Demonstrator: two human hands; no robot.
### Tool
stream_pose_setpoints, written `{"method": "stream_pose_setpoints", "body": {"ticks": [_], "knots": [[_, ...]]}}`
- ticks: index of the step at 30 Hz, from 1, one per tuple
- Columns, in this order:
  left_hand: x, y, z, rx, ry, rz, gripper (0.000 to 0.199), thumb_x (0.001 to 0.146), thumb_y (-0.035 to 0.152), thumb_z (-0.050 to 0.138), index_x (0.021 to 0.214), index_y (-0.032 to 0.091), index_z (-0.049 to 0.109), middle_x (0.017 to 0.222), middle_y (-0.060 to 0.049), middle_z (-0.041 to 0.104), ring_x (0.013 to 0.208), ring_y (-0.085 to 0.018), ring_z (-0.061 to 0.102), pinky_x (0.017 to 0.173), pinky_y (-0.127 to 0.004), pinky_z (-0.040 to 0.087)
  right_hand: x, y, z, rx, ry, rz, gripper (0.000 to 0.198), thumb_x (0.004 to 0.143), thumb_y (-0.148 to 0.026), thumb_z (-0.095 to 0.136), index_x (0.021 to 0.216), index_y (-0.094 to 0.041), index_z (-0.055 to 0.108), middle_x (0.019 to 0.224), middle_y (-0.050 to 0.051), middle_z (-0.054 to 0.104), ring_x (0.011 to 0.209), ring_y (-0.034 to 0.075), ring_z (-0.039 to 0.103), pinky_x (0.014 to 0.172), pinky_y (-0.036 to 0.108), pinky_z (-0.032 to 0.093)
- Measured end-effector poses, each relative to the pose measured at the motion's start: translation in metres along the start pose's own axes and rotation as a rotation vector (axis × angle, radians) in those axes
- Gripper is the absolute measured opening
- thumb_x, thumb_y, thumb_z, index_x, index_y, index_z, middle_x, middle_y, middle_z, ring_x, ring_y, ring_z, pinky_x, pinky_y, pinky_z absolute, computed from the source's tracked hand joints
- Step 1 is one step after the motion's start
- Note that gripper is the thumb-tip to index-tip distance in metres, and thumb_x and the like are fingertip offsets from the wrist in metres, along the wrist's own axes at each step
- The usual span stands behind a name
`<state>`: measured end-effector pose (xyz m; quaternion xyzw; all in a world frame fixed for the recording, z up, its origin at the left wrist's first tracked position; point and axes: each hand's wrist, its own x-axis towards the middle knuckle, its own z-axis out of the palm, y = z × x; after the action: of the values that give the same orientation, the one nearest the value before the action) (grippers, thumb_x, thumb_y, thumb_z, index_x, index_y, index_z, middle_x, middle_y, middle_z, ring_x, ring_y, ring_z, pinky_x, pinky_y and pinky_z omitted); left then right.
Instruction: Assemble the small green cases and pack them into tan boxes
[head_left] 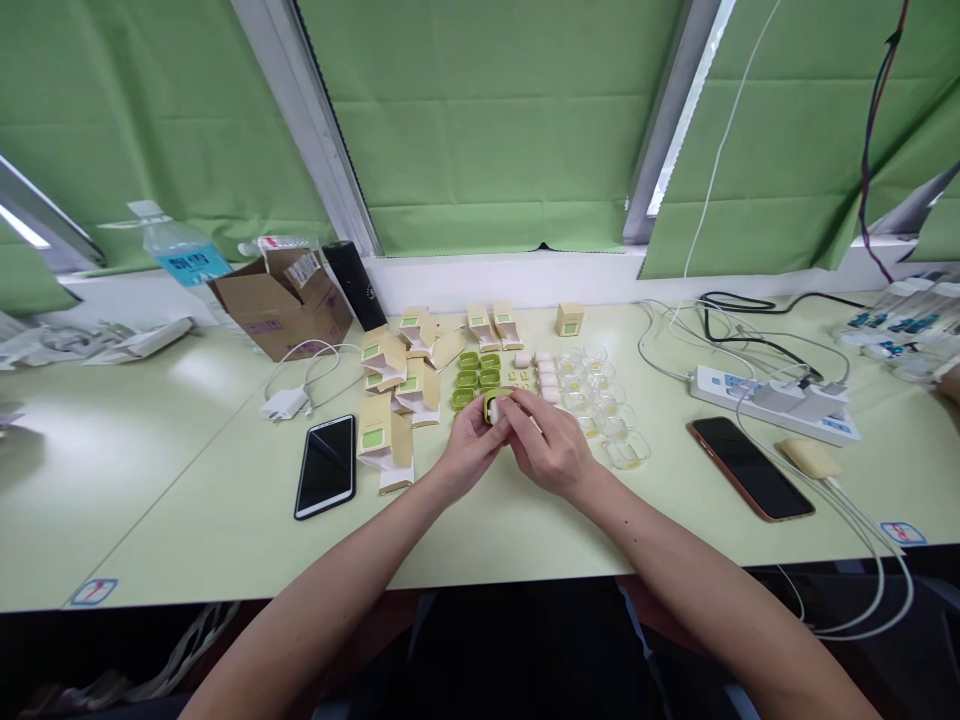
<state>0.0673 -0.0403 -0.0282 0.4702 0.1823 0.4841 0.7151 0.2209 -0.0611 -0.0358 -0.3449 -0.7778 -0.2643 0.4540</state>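
My left hand (471, 445) is closed around a small green rounded case (489, 397) just above the table. With thumb and fingers pinched, my right hand (551, 440) presses a small white piece (494, 410) at the case's opening; the fingers partly hide it. Several matching green cases (467, 379) stand in rows just beyond my hands. To their right are tiny yellow pieces (519, 376), pale pink-white blocks (547, 380) and several clear plastic covers (619, 420). Left of my left hand lie several opened beige cartons (386, 440).
A closed beige box (570, 319) stands at the back. Left are a phone (326, 467), white charger (285, 403), cardboard box (289, 310) and water bottle (180, 250). On the right are a power strip (772, 400), another phone (750, 467), a cream-coloured block (810, 458) and loose cables.
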Motion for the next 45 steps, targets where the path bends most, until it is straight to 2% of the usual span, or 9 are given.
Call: {"method": "stream_pose_setpoints", "body": {"ticks": [6, 13, 20, 25, 30, 35, 41, 45], "knots": [[0.001, -0.002, -0.002, -0.049, 0.004, -0.034, 0.044, 0.077, 0.042, 0.094, 0.107, 0.018, 0.073, 0.103, -0.006, 0.075, 0.098, -0.018, 0.071, 0.084, -0.025, 0.055, 0.002, -0.002, 0.0, 0.043, 0.004, 0.03, 0.045, 0.103, -0.011, 0.052, 0.147, -0.019, 0.056, 0.113, 0.016, 0.076, 0.102, 0.028, 0.077, 0.081, 0.037, 0.068], [0.001, -0.001, 0.0, -0.072, 0.019, -0.053, 0.041, 0.076, 0.042, 0.094, 0.101, 0.018, 0.073, 0.099, -0.004, 0.073, 0.092, -0.016, 0.07, 0.082, -0.024, 0.054, 0.009, -0.003, -0.002, 0.054, 0.057, 0.02, 0.041, 0.101, -0.007, 0.056, 0.141, -0.016, 0.058, 0.103, 0.014, 0.076, 0.09, 0.026, 0.076, 0.072, 0.034, 0.066], [0.001, -0.001, -0.001, -0.088, 0.016, -0.064, 0.039, 0.076, 0.04, 0.094, 0.1, 0.017, 0.073, 0.096, -0.003, 0.073, 0.088, -0.014, 0.068, 0.08, -0.023, 0.053, 0.005, -0.001, 0.001, 0.052, 0.037, 0.037, 0.045, 0.102, -0.01, 0.055, 0.146, -0.019, 0.054, 0.108, 0.014, 0.075, 0.089, 0.024, 0.076, 0.071, 0.032, 0.065], [0.001, -0.001, -0.001, -0.076, 0.007, -0.066, 0.038, 0.078, 0.041, 0.093, 0.1, 0.017, 0.073, 0.095, -0.003, 0.072, 0.087, -0.014, 0.067, 0.08, -0.024, 0.052, 0.003, 0.0, 0.002, 0.079, 0.028, 0.055, 0.044, 0.102, -0.012, 0.055, 0.145, -0.02, 0.056, 0.108, 0.014, 0.075, 0.087, 0.024, 0.075, 0.07, 0.032, 0.064], [0.0, 0.001, 0.0, -0.043, 0.004, -0.051, 0.037, 0.08, 0.04, 0.092, 0.103, 0.018, 0.073, 0.101, -0.005, 0.073, 0.095, -0.017, 0.068, 0.085, -0.027, 0.051, 0.002, 0.0, 0.001, 0.122, -0.026, 0.104, 0.042, 0.103, -0.012, 0.054, 0.143, -0.023, 0.059, 0.111, 0.013, 0.074, 0.091, 0.025, 0.075, 0.074, 0.034, 0.065], [0.002, 0.003, -0.005, -0.064, -0.085, -0.044, 0.05, 0.074, 0.033, 0.095, 0.115, 0.018, 0.073, 0.117, -0.01, 0.072, 0.114, -0.024, 0.066, 0.095, -0.031, 0.05, 0.001, 0.005, 0.003, 0.143, 0.051, 0.116, 0.04, 0.103, -0.014, 0.055, 0.142, -0.02, 0.058, 0.118, 0.016, 0.071, 0.105, 0.026, 0.074, 0.085, 0.037, 0.066], [0.007, 0.003, -0.01, -0.132, -0.062, -0.053, 0.04, 0.085, 0.036, 0.084, 0.118, 0.014, 0.075, 0.123, -0.015, 0.072, 0.112, -0.025, 0.066, 0.094, -0.033, 0.05, -0.003, 0.01, 0.005, 0.19, 0.061, 0.216, 0.039, 0.102, -0.02, 0.061, 0.141, -0.021, 0.06, 0.12, 0.016, 0.07, 0.112, 0.027, 0.073, 0.091, 0.041, 0.067], [0.009, 0.002, -0.011, -0.143, -0.028, -0.04, 0.042, 0.083, 0.033, 0.086, 0.12, 0.016, 0.075, 0.126, -0.014, 0.073, 0.116, -0.024, 0.066, 0.097, -0.032, 0.049, -0.005, 0.011, 0.006, 0.205, 0.033, 0.246, 0.032, 0.103, -0.022, 0.061, 0.135, -0.021, 0.065, 0.117, 0.016, 0.07, 0.108, 0.027, 0.073, 0.09, 0.043, 0.067]]}}
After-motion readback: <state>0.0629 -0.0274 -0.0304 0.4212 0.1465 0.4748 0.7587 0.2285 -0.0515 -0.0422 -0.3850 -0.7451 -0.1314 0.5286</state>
